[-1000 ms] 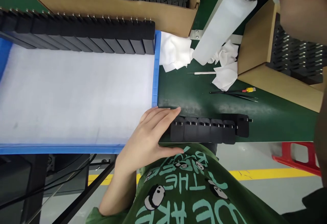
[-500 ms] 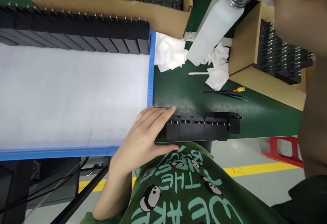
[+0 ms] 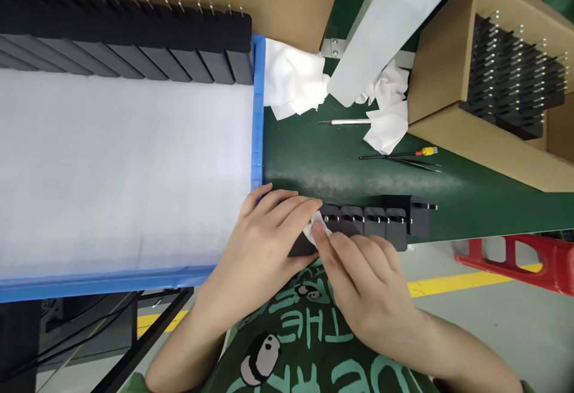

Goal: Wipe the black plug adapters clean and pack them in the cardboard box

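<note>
A row of black power adapters (image 3: 352, 219) with metal pins lies along the near edge of the green bench. My left hand (image 3: 264, 231) grips the row's left end, fingers along the far side and thumb along the near side. The leftmost adapter is partly hidden under that hand. Between the closed fingers of my right hand (image 3: 368, 279) is a small white cloth (image 3: 316, 228), pressed against the adapter beside my left fingertips. One adapter (image 3: 419, 216) at the row's right end is turned, with its pins pointing right.
A blue-rimmed tray (image 3: 258, 118) on the left holds a line of adapters (image 3: 134, 40). Cardboard boxes (image 3: 442, 64) of adapters stand behind. A white bottle (image 3: 385, 34), crumpled wipes (image 3: 296, 76), a thin pen-like tool (image 3: 350, 122) and tweezers (image 3: 417, 164) are on the bench. A red stool (image 3: 515, 258) stands below right.
My right hand has come down from the bottle's metal top to the adapter row, with the white cloth now against an adapter. My left hand has shifted slightly right over the row's end.
</note>
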A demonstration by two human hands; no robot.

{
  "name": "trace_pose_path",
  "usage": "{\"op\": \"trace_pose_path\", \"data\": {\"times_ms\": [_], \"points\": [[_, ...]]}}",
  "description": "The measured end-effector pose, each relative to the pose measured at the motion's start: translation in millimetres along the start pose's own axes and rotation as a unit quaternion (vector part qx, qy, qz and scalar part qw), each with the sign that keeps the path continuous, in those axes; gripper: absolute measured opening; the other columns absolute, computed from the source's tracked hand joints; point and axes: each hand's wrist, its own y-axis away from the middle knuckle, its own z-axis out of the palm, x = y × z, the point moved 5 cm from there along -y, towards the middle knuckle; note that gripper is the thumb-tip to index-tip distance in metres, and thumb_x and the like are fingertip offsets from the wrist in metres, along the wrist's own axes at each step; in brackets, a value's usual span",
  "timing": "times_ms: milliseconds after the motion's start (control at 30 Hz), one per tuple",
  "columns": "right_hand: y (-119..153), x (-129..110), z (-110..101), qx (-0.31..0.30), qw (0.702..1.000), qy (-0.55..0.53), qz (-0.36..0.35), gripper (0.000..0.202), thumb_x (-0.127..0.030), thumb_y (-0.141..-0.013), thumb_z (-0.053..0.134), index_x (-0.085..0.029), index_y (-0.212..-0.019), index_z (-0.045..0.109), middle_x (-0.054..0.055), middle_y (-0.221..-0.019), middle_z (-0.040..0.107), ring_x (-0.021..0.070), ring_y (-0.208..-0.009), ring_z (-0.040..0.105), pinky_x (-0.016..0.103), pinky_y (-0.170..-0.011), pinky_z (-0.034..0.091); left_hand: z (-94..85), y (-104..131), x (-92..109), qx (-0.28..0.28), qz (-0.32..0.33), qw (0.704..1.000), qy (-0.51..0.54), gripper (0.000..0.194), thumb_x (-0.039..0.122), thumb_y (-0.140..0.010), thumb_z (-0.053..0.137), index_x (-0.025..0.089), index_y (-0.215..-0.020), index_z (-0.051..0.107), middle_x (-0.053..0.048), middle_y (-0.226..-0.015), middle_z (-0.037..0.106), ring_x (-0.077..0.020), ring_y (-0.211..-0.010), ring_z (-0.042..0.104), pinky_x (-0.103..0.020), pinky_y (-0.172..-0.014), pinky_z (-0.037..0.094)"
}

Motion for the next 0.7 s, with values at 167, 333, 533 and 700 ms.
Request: {"op": "trace_pose_path", "data": {"times_ms": [167, 333, 533, 700], "points": [[13, 0, -17, -0.019, 0.997, -0.071, -0.001, 0.035, 0.000, -0.093, 0.042, 0.002, -0.120, 0.064, 0.012, -0.099, 0.068, 0.0209, -0.084, 0.052, 0.037, -0.072, 0.037, 1.2, 0, -1, 0.000, -0.006, 1.000, 0.001, 0.045, 0.018, -0.083, 0.075, 0.018, -0.124, 0.058, -0.002, -0.118, 0.071, -0.0210, -0.112, 0.062, -0.041, -0.115, 0.028], [27, 34, -37, 0.010, 0.982, -0.149, 0.116, 0.044, 0.003, -0.088, 0.052, -0.008, -0.130, 0.062, 0.010, -0.101, 0.061, 0.0172, -0.085, 0.053, 0.033, -0.074, 0.041, 0.9, 0, -2, -0.002, -0.013, 1.000, 0.009, 0.039, 0.025, -0.088, 0.072, 0.018, -0.123, 0.058, -0.002, -0.117, 0.071, -0.0204, -0.108, 0.063, -0.041, -0.115, 0.029], [28, 17, -11, 0.052, 0.995, 0.016, 0.086, 0.034, 0.001, -0.087, 0.051, -0.001, -0.117, 0.068, 0.011, -0.088, 0.065, 0.0197, -0.078, 0.050, 0.036, -0.068, 0.036, 2.4, -1, -2, -0.003, -0.014, 1.000, 0.005, 0.042, 0.024, -0.085, 0.075, 0.019, -0.123, 0.057, -0.002, -0.117, 0.071, -0.0206, -0.108, 0.064, -0.041, -0.116, 0.028], [35, 11, -18, -0.010, 0.997, -0.074, 0.035, 0.037, -0.006, -0.093, 0.040, -0.010, -0.116, 0.070, 0.009, -0.095, 0.065, 0.0177, -0.079, 0.052, 0.037, -0.072, 0.039, 3.0, -2, -3, -0.007, -0.017, 1.000, 0.007, 0.040, 0.022, -0.086, 0.072, 0.019, -0.123, 0.057, -0.002, -0.116, 0.071, -0.0205, -0.108, 0.065, -0.040, -0.116, 0.027]]}}
